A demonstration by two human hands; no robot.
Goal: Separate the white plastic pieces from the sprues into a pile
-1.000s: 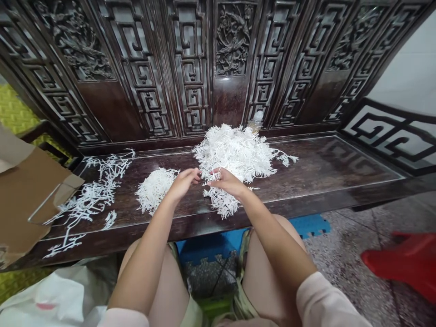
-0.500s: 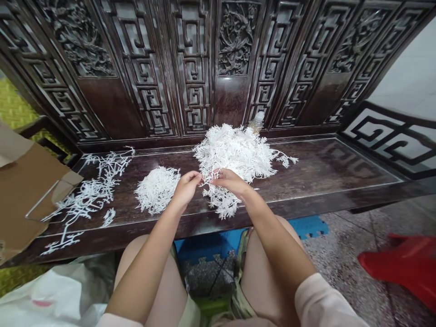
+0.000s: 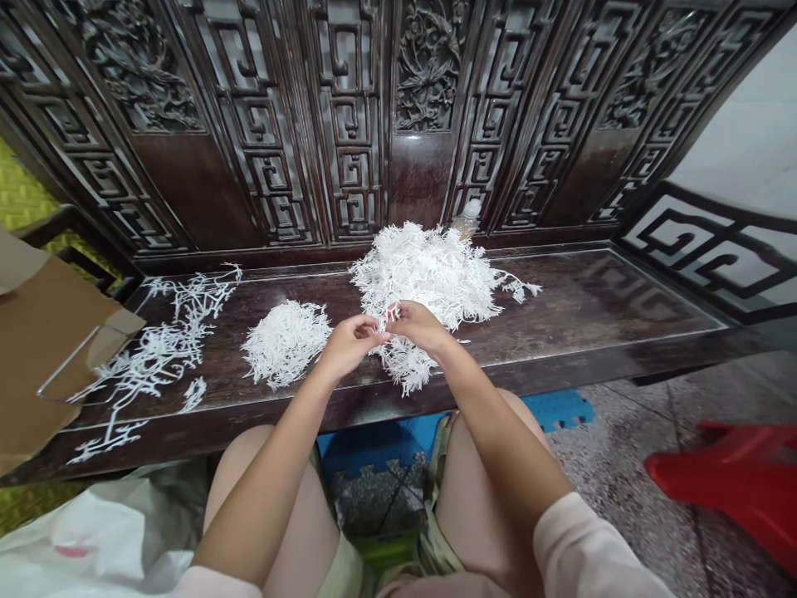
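Observation:
My left hand [image 3: 356,340] and my right hand [image 3: 418,324] meet over the dark wooden bench seat, fingers closed on a small white branched plastic piece [image 3: 391,315]. Its lower part is hidden by my fingertips. Just behind my hands rises a large heap of white branched pieces [image 3: 423,266], with a smaller clump [image 3: 408,365] spilling toward the front edge. Left of my left hand lies a lower round pile of short white pieces [image 3: 286,342]. Farther left, bare white branching stems [image 3: 165,353] are strewn in a tangle.
A cardboard box [image 3: 56,349] with a metal wire handle stands at the left end. A clear bottle with a white cap [image 3: 468,218] is behind the heap. The carved backrest [image 3: 423,166] runs along the back. A red plastic stool [image 3: 728,482] is on the floor at right.
My left hand has moved slightly right, closer to my right hand, and its fingers have curled around the white piece. The view has shifted a little.

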